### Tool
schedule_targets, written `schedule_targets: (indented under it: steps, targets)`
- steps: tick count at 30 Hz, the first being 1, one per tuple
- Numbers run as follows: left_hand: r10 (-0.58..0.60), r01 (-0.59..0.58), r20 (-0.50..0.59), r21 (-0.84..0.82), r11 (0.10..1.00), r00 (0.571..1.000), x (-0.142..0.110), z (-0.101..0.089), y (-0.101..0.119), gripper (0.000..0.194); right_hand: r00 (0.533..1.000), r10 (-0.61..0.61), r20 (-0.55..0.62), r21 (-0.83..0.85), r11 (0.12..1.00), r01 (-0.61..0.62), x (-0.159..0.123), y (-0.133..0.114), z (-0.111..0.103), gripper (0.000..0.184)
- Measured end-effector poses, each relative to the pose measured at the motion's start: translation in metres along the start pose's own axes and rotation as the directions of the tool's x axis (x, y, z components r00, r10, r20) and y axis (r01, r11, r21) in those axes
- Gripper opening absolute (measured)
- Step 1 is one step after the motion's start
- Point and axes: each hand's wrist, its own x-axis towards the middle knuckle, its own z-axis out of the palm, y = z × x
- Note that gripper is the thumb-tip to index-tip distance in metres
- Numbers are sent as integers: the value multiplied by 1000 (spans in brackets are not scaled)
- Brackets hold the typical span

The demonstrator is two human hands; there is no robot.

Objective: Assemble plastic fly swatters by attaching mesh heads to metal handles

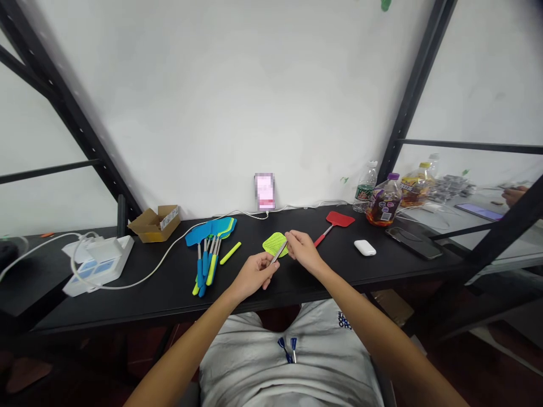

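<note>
Containers first: there's an open cardboard box (155,226) towards the left of the black table (156,294), flaps sticking up, and I can't tell if it's holding anything. Over on the right, a clear bottle (363,191) with a white cap and green label sits beside a purple-capped bottle (384,202) with dark amber liquid in it. Behind the rack post is a yellow-capped bottle (418,183), also with amber liquid.

As for the grip, the left hand (257,274) has the lower end of a silver rod (279,252) pinched between thumb and fingers, and the right hand (302,249) has its fingers closed on the upper end. The rod slants across a lime mesh swatter head (274,243) near the table's front edge; can't tell if they're joined.

A lime handle (230,253) lies loose just beside a bunch of blue and lime swatters (210,229). On the other side there's a red swatter (339,219), then a closed white case (365,247).

Labels: too small to read on the bottles, and the box sticker (169,217) is a blur with barcode-ish lines. The shorts (271,379) have blue upside-down lettering, with something like "CHO" in it.
</note>
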Motion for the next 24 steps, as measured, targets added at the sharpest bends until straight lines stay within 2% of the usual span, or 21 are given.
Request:
schedule_targets:
  steps: [3,5,7,9,10,12,14,15,17,19,21,24]
  targets:
    - [15,-15,12,19,1000,1000,0,1,-1,33,995,-29,-91,67,997,35,4,-1,-5,41]
    - [46,-46,1,53,998,999,0,2,-2,32,999,7,-39,78,997,-4,4,-3,-6,41]
    - [112,-103,-53,142,984,992,-1,2,-2,31,996,52,67,59,997,-56,2,-5,-5,41]
    - [213,-165,-140,292,942,967,-2,0,-2,29,988,62,139,52,996,-69,1,-6,-3,42]
    - [275,-185,-188,389,903,943,-3,-2,-2,27,989,52,139,62,996,-61,1,-7,-3,43]
    - [407,-175,-268,607,775,873,-4,-9,-1,26,998,28,63,102,994,-34,2,-7,-4,43]
    - [513,-75,-298,806,587,805,-3,-18,-2,23,999,15,-49,143,990,-8,4,-7,-7,42]
    - [536,-6,-289,877,481,793,-3,-23,-3,24,996,13,-93,159,987,2,6,-6,-9,42]
    - [515,129,-271,947,294,813,-1,-32,-7,28,988,12,-152,176,984,15,8,-5,-12,41]
    - [441,244,-292,956,165,849,1,-37,-12,31,983,26,-182,191,982,9,9,-4,-13,41]
    - [377,320,-328,943,86,866,2,-39,-17,32,981,53,-189,203,979,-14,9,-3,-12,40]
    - [330,340,-336,939,47,882,2,-38,-20,33,978,86,-188,215,976,-45,9,-3,-10,37]
